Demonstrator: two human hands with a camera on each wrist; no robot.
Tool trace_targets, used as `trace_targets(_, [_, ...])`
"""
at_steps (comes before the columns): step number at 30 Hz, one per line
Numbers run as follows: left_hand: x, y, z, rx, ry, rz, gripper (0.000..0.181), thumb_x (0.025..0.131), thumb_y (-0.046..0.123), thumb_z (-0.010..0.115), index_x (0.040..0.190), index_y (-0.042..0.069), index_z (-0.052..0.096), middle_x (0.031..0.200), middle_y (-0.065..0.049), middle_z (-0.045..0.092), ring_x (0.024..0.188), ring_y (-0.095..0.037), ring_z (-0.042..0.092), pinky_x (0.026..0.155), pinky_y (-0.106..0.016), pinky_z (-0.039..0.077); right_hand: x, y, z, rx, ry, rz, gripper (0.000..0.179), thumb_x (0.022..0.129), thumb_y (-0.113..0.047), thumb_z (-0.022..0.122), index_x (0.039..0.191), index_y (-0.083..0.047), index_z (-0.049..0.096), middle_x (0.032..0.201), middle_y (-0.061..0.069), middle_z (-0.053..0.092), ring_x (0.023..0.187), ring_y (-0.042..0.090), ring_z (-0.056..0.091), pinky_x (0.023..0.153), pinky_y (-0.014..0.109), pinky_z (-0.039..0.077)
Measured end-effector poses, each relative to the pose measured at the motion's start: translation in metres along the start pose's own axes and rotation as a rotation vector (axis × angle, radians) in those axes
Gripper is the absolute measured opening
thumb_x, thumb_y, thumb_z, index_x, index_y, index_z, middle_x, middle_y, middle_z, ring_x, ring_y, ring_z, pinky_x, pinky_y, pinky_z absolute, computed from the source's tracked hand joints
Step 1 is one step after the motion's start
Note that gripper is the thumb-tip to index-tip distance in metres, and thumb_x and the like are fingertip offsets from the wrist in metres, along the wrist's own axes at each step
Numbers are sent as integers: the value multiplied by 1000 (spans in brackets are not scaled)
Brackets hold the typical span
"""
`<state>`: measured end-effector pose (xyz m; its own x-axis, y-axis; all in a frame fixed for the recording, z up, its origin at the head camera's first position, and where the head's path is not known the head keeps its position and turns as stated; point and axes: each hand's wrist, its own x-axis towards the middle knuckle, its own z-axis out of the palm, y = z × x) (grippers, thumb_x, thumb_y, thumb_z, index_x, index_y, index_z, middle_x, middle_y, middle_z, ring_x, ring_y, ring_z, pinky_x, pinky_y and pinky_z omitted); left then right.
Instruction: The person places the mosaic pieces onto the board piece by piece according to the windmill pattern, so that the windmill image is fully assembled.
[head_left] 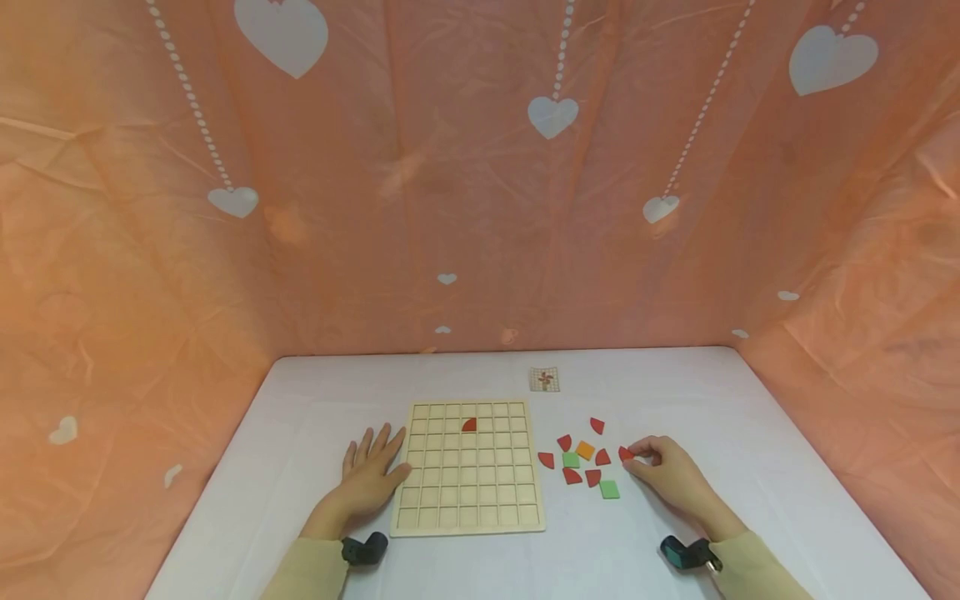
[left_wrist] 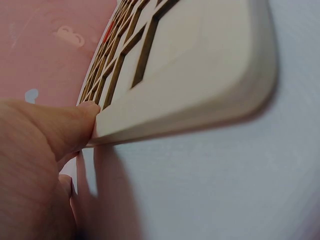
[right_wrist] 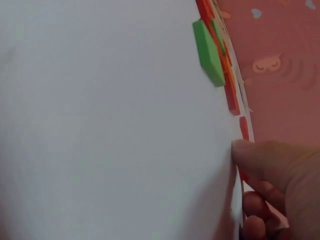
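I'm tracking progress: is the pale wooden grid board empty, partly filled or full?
Partly filled: the board holds one red quarter-circle piece in its second-farthest row; its other cells show bare wood.

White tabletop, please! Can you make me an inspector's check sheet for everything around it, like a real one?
Surface: white tabletop, flat.
Job's things: wooden grid board with one red piece in a square; loose on its right, six red pieces, two green pieces, one orange piece; small patterned card behind.
Clutter: nothing seen.
Left hand: fingers spread, thumb touching the board's edge.
Right hand: pinches another red piece.
Cables: nothing seen.
Surroundings: orange-pink sheet with pale hearts; black devices at both wrists.
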<state>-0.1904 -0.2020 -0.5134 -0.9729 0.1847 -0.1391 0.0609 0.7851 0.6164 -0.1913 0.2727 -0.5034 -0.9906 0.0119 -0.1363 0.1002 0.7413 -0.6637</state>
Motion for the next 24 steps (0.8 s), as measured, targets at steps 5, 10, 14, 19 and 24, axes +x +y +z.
trace_targets(5, [0, 0, 0, 8, 2, -3, 63, 100, 30, 50, 154, 10, 24, 160, -18, 5, 144, -40, -11, 110, -55, -18, -1, -3, 2, 12, -1, 11, 33, 88, -29, 73, 111, -7, 65, 102, 8, 55, 92, 25, 48, 79, 38, 44])
trace_targets(10, [-1, 1, 1, 20, 3, 1, 63, 100, 30, 50, 154, 9, 24, 160, -19, 5, 144, -40, -10, 110, -55, -17, -1, -4, 4, 11, 13, -14, 26, 88, -24, 72, 108, -9, 63, 90, 5, 54, 85, 22, 48, 71, 34, 41])
trace_targets(14, [-1, 1, 1, 23, -2, 1, 63, 100, 30, 50, 154, 9, 24, 160, -19, 5, 144, -40, -10, 110, -56, -17, -2, -6, 4, 17, 30, -53, 20, 88, -17, 72, 105, -11, 62, 86, 2, 56, 82, 20, 49, 69, 32, 41])
trace_targets(19, [0, 1, 0, 25, 4, 4, 63, 101, 30, 49, 154, 9, 23, 160, -19, 5, 144, -40, -10, 110, -56, -16, -2, -9, 3, 43, 28, -79, 16, 89, -13, 69, 103, -12, 60, 87, 1, 59, 83, 19, 52, 75, 34, 46])
trace_targets(24, [1, 1, 1, 41, 4, -1, 63, 101, 31, 49, 154, 9, 23, 160, -19, 5, 144, -41, -10, 110, -56, -16, 0, -14, 2, 60, 14, -95, 14, 91, -14, 68, 102, -12, 61, 84, 1, 59, 81, 19, 52, 74, 33, 45])
